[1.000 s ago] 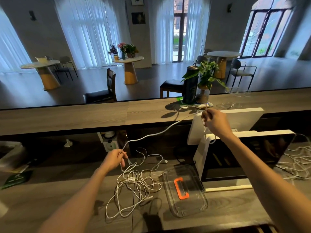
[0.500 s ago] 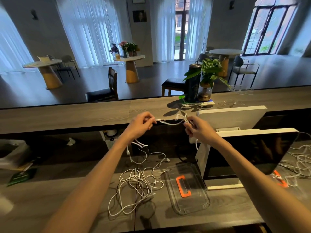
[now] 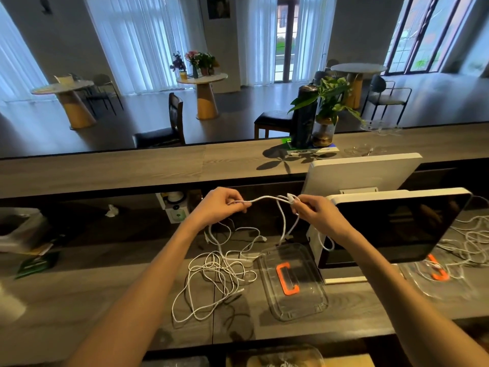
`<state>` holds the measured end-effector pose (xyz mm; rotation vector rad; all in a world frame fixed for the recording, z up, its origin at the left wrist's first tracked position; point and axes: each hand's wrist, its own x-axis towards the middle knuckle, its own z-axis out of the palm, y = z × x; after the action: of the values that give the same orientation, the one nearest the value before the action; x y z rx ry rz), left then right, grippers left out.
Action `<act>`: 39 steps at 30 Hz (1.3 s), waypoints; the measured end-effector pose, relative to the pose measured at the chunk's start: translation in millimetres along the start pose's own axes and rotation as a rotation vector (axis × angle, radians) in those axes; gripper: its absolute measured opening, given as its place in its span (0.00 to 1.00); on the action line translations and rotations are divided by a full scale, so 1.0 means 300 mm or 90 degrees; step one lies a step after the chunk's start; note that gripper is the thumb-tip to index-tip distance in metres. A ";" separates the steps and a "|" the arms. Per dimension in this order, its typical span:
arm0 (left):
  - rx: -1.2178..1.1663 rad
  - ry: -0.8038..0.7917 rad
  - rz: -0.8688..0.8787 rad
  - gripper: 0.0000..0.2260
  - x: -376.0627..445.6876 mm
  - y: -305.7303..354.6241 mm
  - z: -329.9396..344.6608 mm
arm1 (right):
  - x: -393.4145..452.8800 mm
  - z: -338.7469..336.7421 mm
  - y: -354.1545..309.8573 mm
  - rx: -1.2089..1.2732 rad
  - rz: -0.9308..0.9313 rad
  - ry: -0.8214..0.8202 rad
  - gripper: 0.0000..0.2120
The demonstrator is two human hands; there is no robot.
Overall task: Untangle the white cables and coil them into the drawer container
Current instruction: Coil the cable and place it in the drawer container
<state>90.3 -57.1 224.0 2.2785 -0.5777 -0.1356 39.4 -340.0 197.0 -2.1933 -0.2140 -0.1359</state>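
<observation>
I see both hands raised above the counter [image 3: 79,287], level with each other and apart. The left hand [image 3: 221,206] pinches a white cable [image 3: 260,199] between thumb and curled fingers. The right hand [image 3: 315,211] grips the same cable at a small bundle of folded loops, fingers curled around it. The span of cable between the 2 hands sags slightly.

From the right hand, 2 strands hang down toward the far end of the clear container [image 3: 292,282]. I cannot tell whether their ends touch the container or hang just above it. From the left hand, more cable drops to the tangled pile [image 3: 219,276] on the counter, just left of the container. The pile lies loose, with 1 long loop trailing toward the near edge.

The clear container rests flat on the counter below and between the hands. An orange handle [image 3: 287,279] shows at its middle. No cable lies coiled inside it.

A monitor [image 3: 397,226] stands just right of the container, with a second white screen [image 3: 362,173] behind it. A second heap of white cables [image 3: 473,239] lies to the right of the monitor. A potted plant [image 3: 328,102] and a dark cylinder [image 3: 304,117] stand on the raised ledge behind.
</observation>
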 end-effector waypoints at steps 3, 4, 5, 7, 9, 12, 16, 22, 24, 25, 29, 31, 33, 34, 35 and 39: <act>-0.008 -0.042 -0.067 0.10 -0.062 -0.125 0.008 | -0.112 0.029 0.115 0.004 0.078 0.014 0.16; -0.014 -0.078 -0.088 0.10 -0.083 -0.159 0.018 | -0.147 0.052 0.151 -0.005 0.102 -0.002 0.16; 0.003 -0.119 -0.100 0.11 -0.101 -0.193 0.034 | -0.175 0.081 0.186 -0.019 0.126 -0.020 0.16; 0.077 -0.182 -0.111 0.12 -0.138 -0.258 0.079 | -0.226 0.141 0.252 -0.047 0.173 -0.052 0.16; 0.143 -0.220 -0.114 0.11 -0.174 -0.314 0.123 | -0.273 0.193 0.297 -0.053 0.207 -0.082 0.15; 0.311 -0.260 -0.143 0.13 -0.223 -0.405 0.188 | -0.354 0.256 0.372 -0.101 0.234 -0.127 0.15; 0.323 -0.259 -0.214 0.17 -0.298 -0.525 0.242 | -0.458 0.269 0.523 -0.133 0.288 -0.133 0.13; 0.184 -0.272 -0.276 0.18 -0.399 -0.610 0.297 | -0.581 0.276 0.666 -0.180 0.372 -0.125 0.13; 0.112 -0.269 -0.266 0.17 -0.424 -0.592 0.311 | -0.610 0.289 0.679 -0.188 0.379 -0.130 0.13; 0.068 -0.247 -0.255 0.16 -0.431 -0.568 0.316 | -0.619 0.295 0.674 -0.191 0.381 -0.139 0.12; -0.160 -0.066 -0.252 0.15 -0.438 -0.472 0.380 | -0.610 0.330 0.650 -0.243 0.404 -0.322 0.07; -0.204 -0.036 -0.239 0.16 -0.439 -0.421 0.412 | -0.590 0.340 0.602 -0.285 0.408 -0.410 0.06; -0.170 -0.042 -0.201 0.16 -0.445 -0.354 0.442 | -0.570 0.347 0.549 -0.333 0.419 -0.433 0.10; -0.153 -0.045 -0.183 0.15 -0.448 -0.322 0.453 | -0.556 0.351 0.519 -0.357 0.412 -0.432 0.13; -0.140 -0.040 -0.162 0.14 -0.452 -0.285 0.461 | -0.543 0.355 0.483 -0.379 0.390 -0.413 0.15; -0.136 -0.005 -0.091 0.12 -0.473 -0.184 0.469 | -0.496 0.404 0.353 -0.175 0.188 -0.067 0.23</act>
<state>-53.8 -53.6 75.2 2.1102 -0.3838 -0.2636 -82.3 -319.0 15.9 -2.4800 0.0759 0.1230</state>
